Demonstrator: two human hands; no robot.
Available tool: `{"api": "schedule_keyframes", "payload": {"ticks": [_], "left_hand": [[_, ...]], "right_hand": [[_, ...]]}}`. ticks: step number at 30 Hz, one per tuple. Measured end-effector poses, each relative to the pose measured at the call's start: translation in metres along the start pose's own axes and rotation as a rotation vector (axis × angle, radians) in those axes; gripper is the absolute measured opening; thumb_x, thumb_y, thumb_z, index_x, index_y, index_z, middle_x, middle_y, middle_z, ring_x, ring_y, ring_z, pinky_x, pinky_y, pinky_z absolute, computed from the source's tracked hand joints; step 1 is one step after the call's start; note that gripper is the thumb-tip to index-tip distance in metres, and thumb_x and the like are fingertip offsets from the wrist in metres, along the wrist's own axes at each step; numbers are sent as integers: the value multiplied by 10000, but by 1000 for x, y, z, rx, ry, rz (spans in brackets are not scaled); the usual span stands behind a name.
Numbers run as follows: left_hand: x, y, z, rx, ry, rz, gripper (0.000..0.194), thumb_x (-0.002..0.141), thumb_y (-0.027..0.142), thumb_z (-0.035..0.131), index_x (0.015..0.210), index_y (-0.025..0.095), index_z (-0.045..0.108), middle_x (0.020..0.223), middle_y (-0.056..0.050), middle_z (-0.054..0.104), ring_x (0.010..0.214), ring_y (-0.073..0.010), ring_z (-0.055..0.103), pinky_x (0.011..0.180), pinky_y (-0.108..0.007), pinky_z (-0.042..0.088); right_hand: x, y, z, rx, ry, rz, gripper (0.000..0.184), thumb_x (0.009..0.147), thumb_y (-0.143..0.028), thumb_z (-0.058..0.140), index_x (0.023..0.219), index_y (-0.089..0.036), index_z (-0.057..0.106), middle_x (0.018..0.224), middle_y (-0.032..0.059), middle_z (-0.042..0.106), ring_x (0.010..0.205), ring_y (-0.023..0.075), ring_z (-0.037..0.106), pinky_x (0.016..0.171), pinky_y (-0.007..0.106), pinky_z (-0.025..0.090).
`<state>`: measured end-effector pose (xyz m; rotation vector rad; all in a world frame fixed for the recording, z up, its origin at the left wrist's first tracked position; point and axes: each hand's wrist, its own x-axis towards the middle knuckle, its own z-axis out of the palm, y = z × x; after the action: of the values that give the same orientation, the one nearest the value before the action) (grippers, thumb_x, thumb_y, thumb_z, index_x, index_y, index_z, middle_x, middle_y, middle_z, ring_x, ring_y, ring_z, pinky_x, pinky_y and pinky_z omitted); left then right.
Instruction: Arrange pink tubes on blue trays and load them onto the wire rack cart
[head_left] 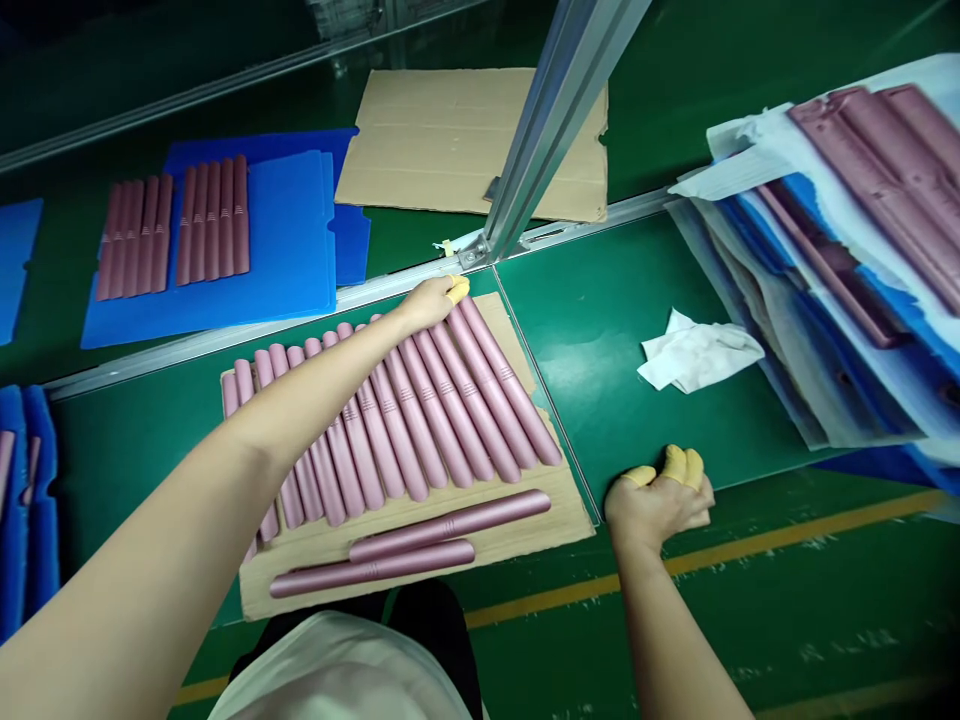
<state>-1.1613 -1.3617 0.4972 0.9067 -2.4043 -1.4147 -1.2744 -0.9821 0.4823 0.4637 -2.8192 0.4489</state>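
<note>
A row of pink metallic tubes [420, 400], each with fine engraved lines near its middle, lies side by side on a cardboard sheet [525, 520]. My left hand [435, 303] reaches across them, its fingers closed at the far end of a tube near the row's right side. Yellow covers wrap its fingertips. Two more tubes, an upper one [450, 525] and a lower one [373, 568], lie crosswise nearer my body. By the bench's front edge, my right hand [658, 505] has loosely curled fingers, thumb apart, and holds nothing visible. My left forearm hides part of the row.
A white cloth [701, 352] lies on the green bench [600, 340]. Stacked sheets with pink parts [885, 180] stand at right. A metal post [559, 120] rises behind the row. Beyond the rail are blue sheets [289, 235] bearing tubes, and a cardboard piece [442, 140].
</note>
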Motion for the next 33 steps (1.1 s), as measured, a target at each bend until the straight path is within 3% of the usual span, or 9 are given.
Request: {"api": "schedule_keyframes", "payload": {"ticks": [5, 8, 11, 15, 21, 27, 31, 33], "left_hand": [[-21, 19, 1, 190, -121, 37, 367, 904, 300, 380, 1210, 171, 536, 1306, -51, 542, 1211, -181, 480, 1049, -300, 327], [-43, 30, 9, 364, -1, 127, 339, 897, 275, 413, 1192, 173, 548, 1329, -85, 506, 1242, -214, 424, 1060, -359, 301], [-81, 36, 24, 468, 83, 308, 273, 909, 302, 403, 1035, 187, 616, 1140, -96, 597, 1114, -230, 479, 973, -391, 359], [-136, 35, 48, 502, -84, 512, 266, 913, 323, 395, 906, 201, 632, 930, -72, 627, 931, -206, 522, 864, -368, 409], [-180, 32, 69, 551, -113, 462, 241, 898, 310, 430, 976, 214, 636, 1021, -82, 607, 992, -208, 502, 901, -378, 414], [-220, 48, 85, 611, -141, 437, 264, 870, 327, 493, 1091, 285, 631, 1148, -95, 588, 1115, -238, 481, 995, -453, 377], [-247, 67, 89, 485, -308, 495, 217, 855, 336, 524, 1031, 327, 651, 1175, -56, 613, 1161, -219, 484, 1001, -420, 402], [-259, 72, 88, 378, -301, 472, 190, 848, 356, 538, 1000, 337, 650, 1128, -27, 647, 1149, -202, 506, 970, -386, 442]], "right_hand": [[1, -4, -2, 13, 3, 1, 483, 731, -212, 376, 1194, -202, 514, 1317, 107, 465, 1186, 341, 391, 919, 581, 313], [0, -4, -2, 18, 8, -1, 474, 740, -216, 375, 1192, -200, 514, 1318, 105, 464, 1192, 338, 389, 921, 582, 314], [0, -2, 0, 28, 14, -4, 473, 740, -222, 382, 1194, -199, 511, 1319, 97, 464, 1203, 327, 380, 936, 570, 308], [0, 0, 1, 53, 25, -13, 473, 749, -217, 378, 1204, -197, 506, 1313, 106, 469, 1211, 324, 376, 943, 572, 299], [-1, 4, -1, 96, 30, -68, 465, 771, -199, 396, 1225, -212, 493, 1321, 115, 460, 1224, 332, 371, 942, 592, 292], [-2, 10, -2, 108, 11, -155, 469, 798, -225, 412, 1264, -220, 462, 1343, 125, 434, 1238, 335, 358, 945, 584, 288], [0, 15, -6, 121, -31, -269, 486, 811, -250, 431, 1295, -218, 431, 1341, 146, 430, 1239, 349, 359, 937, 595, 291], [3, 20, -11, 138, -78, -336, 462, 829, -271, 436, 1287, -208, 441, 1324, 156, 446, 1232, 355, 370, 929, 607, 302]]}}
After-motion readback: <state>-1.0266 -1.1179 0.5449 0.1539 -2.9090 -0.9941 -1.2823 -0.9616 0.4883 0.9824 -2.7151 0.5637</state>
